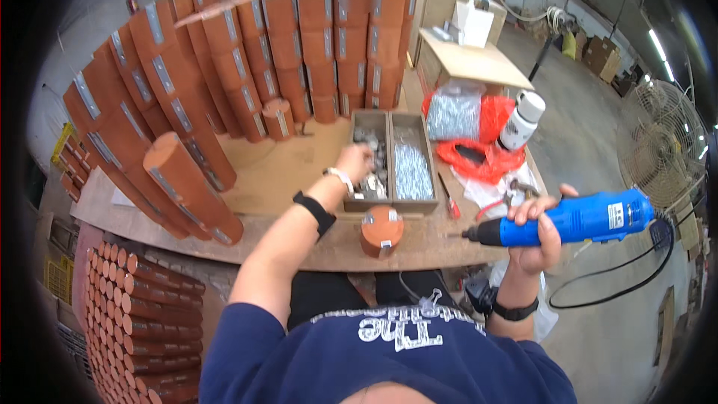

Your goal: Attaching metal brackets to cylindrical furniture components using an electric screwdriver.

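My left hand [357,162] reaches into the left compartment of a two-part brown box [390,151], over small metal pieces [372,188]. Its fingers are curled together, and anything between them is too small to tell. Silvery screws [412,172] fill much of the right compartment. My right hand [540,236] grips a blue power screwdriver [583,218], held level above the table's right side with its bit pointing left. In front of me on the table stands a short reddish-brown cylinder [382,232], with small metal fittings on its top and side. Neither hand touches it.
Tall stacks of reddish-brown cylinders [314,45] with metal strips line the table's back and left. A leaning column [191,187] stands nearest. A small screwdriver [452,206], red bags [479,161] and a white bottle [521,120] lie right. The tool's cord [666,254] loops beside me.
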A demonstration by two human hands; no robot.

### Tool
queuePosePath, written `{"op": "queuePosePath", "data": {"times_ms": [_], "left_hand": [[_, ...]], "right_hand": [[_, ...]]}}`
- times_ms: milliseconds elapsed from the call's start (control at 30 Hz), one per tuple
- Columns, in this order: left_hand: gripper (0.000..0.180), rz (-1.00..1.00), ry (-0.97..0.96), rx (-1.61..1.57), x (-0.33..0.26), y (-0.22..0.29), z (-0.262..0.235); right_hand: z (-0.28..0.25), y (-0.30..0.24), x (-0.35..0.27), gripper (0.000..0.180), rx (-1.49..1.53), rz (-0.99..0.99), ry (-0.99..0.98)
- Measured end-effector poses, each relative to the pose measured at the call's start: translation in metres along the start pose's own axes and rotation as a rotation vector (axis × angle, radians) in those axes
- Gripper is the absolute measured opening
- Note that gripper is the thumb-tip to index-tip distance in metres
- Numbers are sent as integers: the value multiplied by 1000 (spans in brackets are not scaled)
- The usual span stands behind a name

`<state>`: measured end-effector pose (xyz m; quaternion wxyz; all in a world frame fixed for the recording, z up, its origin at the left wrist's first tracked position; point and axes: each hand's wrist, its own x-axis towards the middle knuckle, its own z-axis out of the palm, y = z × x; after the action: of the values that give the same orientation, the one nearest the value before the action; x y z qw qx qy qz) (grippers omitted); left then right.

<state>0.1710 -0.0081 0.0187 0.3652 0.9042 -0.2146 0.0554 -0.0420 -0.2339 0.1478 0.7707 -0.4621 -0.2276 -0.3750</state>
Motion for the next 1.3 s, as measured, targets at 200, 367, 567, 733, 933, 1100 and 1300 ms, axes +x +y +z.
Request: {"op": "queuePosePath", "data": {"times_ms": [200,367,567,733,933,1100,1300], "left_hand": [[22,-341,-112,-523,-9,18,-33],[21,-469,-160,-625,-9,24,-39],[15,-414,-147,-580,-4,20,-20],[13,-357,-86,-392,-5,17,-10],[18,-118,-28,-178,-7,0,-4],[15,-138,-1,-171,-32,19,-20],[19,-407,-93,-709,-87,64,-36]], "right_hand": [[-2,2,2,50,56,25,-61],[-13,10,7,49,110,51,-61],[-29,10,6,47,114,61,-61],[-39,6,7,46,95,65,-81],[-44,9,8,44,130,128,-96],[-41,12,8,44,142,165,-116],[-30,26,10,46,167,190,-111]]}}
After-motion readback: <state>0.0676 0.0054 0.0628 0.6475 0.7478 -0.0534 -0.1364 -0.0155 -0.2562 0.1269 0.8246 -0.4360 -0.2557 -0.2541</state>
